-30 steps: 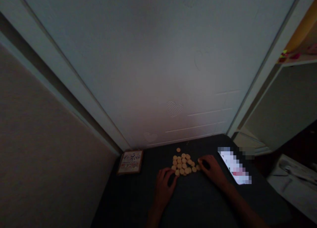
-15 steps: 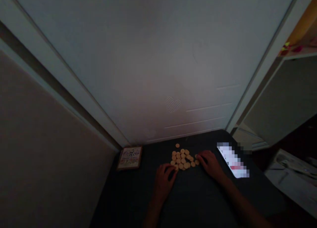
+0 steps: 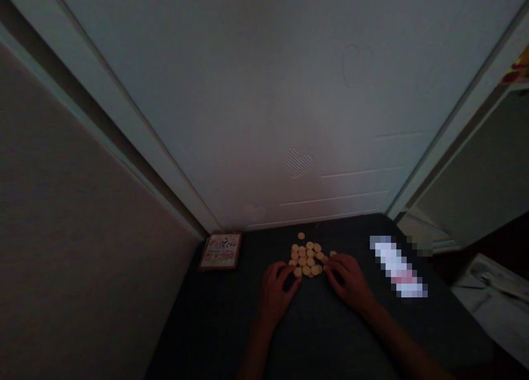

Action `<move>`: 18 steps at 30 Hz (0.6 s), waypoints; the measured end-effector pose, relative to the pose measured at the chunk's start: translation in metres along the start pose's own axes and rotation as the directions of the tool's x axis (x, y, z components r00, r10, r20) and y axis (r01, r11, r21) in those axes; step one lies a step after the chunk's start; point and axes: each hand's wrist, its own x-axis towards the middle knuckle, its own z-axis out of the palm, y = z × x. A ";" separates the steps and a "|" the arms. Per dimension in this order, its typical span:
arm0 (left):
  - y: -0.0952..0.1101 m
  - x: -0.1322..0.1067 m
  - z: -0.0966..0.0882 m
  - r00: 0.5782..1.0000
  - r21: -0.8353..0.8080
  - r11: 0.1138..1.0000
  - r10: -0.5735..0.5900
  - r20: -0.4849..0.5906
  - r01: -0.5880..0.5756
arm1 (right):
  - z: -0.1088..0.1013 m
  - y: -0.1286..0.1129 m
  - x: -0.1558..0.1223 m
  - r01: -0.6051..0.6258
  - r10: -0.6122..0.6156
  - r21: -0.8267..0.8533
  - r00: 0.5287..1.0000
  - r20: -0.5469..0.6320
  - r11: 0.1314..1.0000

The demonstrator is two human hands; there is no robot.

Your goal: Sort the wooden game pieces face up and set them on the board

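Several pale tan round discs (image 3: pixel 309 262), much like wooden tokens, lie in a loose cluster on the dark tabletop (image 3: pixel 322 325). My left hand (image 3: pixel 278 292) is at the cluster's near left edge, its forefinger and thumb curled about one disc (image 3: pixel 297 272). On the right side, my right hand (image 3: pixel 349 281) rests with thumb and fingers apart, fingertips against the edge discs. One disc (image 3: pixel 333 254) shows just behind its knuckles. A single disc (image 3: pixel 301 236) lies apart behind the cluster.
A small framed picture-like square (image 3: pixel 221 251) lies at the table's back left. At the right is a lit phone (image 3: pixel 399 267), its screen blurred out. A white panel with heart patterns (image 3: pixel 299 162) rises behind the table, and a pale wall (image 3: pixel 74 231) stands on the left.
My right hand has moved inward to the left, bringing edge discs closer to the cluster; one disc now shows behind it. My left hand stays by the near left disc. The view has shifted slightly.
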 end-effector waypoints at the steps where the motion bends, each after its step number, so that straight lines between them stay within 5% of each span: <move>1: 0.000 0.000 0.000 1.000 -0.001 1.000 0.000 -0.001 0.000 | 0.004 -0.006 0.000 0.031 -0.032 0.006 0.999 0.034 0.999; 8: -0.002 0.000 0.002 1.000 -0.002 1.000 0.028 0.002 -0.028 | 0.014 -0.023 0.003 0.088 -0.081 -0.059 0.990 0.115 0.994; 18: -0.006 0.001 0.003 0.999 -0.071 0.997 0.003 0.035 0.000 | 0.016 -0.028 0.003 0.110 -0.106 -0.125 0.994 0.041 0.986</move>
